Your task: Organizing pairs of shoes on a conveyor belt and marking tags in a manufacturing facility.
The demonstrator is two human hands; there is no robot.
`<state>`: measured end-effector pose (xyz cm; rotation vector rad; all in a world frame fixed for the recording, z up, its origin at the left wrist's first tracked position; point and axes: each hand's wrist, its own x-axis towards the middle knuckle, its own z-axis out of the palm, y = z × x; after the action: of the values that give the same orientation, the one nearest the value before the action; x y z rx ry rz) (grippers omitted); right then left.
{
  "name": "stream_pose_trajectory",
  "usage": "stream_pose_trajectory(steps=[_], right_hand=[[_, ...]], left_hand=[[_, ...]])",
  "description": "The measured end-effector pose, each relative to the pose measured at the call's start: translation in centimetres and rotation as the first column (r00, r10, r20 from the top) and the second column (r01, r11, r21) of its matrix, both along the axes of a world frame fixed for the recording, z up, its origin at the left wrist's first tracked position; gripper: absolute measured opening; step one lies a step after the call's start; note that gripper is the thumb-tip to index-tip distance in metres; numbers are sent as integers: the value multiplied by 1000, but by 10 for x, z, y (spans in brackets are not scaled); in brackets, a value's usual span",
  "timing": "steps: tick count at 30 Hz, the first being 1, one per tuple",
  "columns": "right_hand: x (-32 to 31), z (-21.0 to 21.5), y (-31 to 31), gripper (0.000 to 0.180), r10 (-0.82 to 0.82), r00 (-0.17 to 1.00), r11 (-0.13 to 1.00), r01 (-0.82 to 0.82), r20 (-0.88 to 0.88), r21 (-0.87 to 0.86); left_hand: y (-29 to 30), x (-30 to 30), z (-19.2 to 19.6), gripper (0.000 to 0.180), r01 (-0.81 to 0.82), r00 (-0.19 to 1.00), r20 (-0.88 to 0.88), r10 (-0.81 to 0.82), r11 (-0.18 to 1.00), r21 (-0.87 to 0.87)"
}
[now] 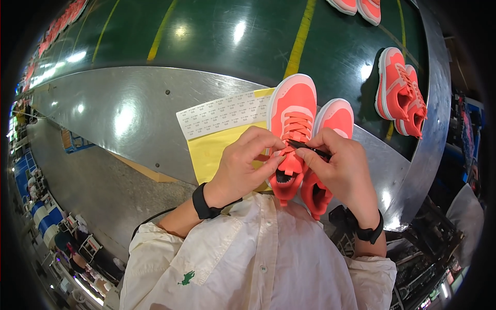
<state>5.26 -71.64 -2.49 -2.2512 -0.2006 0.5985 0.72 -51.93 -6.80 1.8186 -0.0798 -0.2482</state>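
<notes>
A coral running shoe (pixel 292 101) with a white-edged sole lies toe away from me at the edge of the metal table. Its mate (pixel 335 118) rests close on its right, partly covered by my right hand. At the laces of the left shoe, my left hand (pixel 248 157) pinches a coral shoelace (pixel 287 152) between thumb and fingertips. My right hand (pixel 338 163) grips a slim black pointed tool (pixel 310 146), its tip at the same laces. Whether it is tweezers or a small cutter I cannot make out.
A yellow sheet (pixel 206 155) and a white label sheet (pixel 222 114) lie left of the shoes on the metal tabletop (pixel 119 108). Beyond runs a green conveyor belt (pixel 206 41) with yellow stripes. Another coral pair (pixel 395 90) sits on it at right, more shoes (pixel 369 8) farther off.
</notes>
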Motion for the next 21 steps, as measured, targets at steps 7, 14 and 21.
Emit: stream_pose_trajectory(steps=[7, 14, 21], right_hand=[[1, 2, 6, 25, 36, 996, 998, -32, 77, -50], [3, 7, 6, 23, 174, 972, 970, -141, 158, -197], [-32, -21, -37, 16, -457, 864, 740, 502, -212, 447]], left_hand=[[1, -1, -5, 24, 49, 995, 87, -55, 996, 76], [-1, -3, -8, 24, 46, 989, 136, -63, 991, 124], [-4, 0, -2, 22, 31, 993, 112, -44, 993, 115]])
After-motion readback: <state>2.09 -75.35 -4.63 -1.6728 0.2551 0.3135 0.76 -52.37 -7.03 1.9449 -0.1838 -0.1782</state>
